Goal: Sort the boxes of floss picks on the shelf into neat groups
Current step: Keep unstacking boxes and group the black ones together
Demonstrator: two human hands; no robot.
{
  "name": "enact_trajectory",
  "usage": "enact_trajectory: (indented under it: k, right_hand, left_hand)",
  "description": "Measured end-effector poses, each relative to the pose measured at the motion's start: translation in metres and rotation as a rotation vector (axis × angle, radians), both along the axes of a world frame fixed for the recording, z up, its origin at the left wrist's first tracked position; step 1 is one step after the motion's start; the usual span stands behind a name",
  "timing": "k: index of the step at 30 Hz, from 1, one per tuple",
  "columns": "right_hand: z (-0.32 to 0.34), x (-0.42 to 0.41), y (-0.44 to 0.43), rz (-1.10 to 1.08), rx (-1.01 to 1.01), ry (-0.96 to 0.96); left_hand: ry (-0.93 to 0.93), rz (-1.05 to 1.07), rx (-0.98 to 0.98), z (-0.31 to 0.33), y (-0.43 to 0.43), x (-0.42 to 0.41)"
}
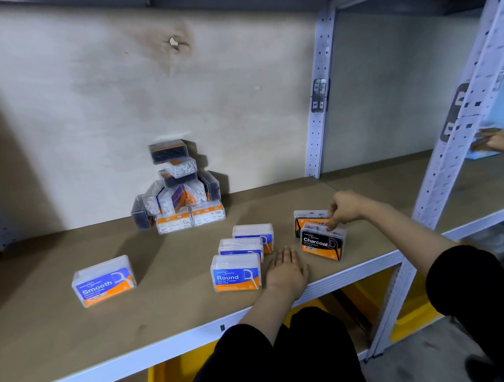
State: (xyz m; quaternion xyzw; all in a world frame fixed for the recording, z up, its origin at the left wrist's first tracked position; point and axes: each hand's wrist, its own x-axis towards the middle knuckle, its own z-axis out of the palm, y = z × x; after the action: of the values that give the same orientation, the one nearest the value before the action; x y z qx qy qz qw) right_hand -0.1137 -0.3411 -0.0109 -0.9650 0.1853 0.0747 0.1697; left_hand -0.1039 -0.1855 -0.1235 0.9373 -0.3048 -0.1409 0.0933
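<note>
The shelf [193, 308] is a brown board on a pale metal frame, with a perforated upright post [319, 132] at the rear right. Below it sits a yellow bin [414, 313]. Against the back wall a jumbled pile of floss pick boxes [179, 190] leans in a heap, some on end, some tilted.

Near the front edge, three Round boxes stand in a row, one behind another: the front Round box [235, 272], the middle Round box [239, 247] and the rear Round box [253, 232]. Well apart to the left, a Smooth box [103, 281] stands alone, turned slightly. To the right, the front Charcoal box [323, 242] stands just ahead of the rear Charcoal box [309, 218].

The left hand [286, 269] lies flat on the board, fingers straight and together, just beside the front Round box. The right hand [346, 208] has its fingers curled down, gripping the top of the front Charcoal box.
</note>
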Motion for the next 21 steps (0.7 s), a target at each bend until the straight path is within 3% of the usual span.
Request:
enact_trajectory:
  k: [6,15,21]
  right_hand:
    - [0.014,0.003,0.012,0.073,0.037,-0.040]
    - [0.036,0.026,0.047,0.173,0.108,-0.142]
    - [0.049,0.055,0.076,0.228,0.132,-0.180]
  left_hand:
    - [-0.048,-0.031,0.084,0.034,0.000,-0.004]
    - [-0.135,-0.082,-0.114,0.087,0.019,0.003]
    - [-0.232,-0.062,-0.124,0.112,0.043,0.026]
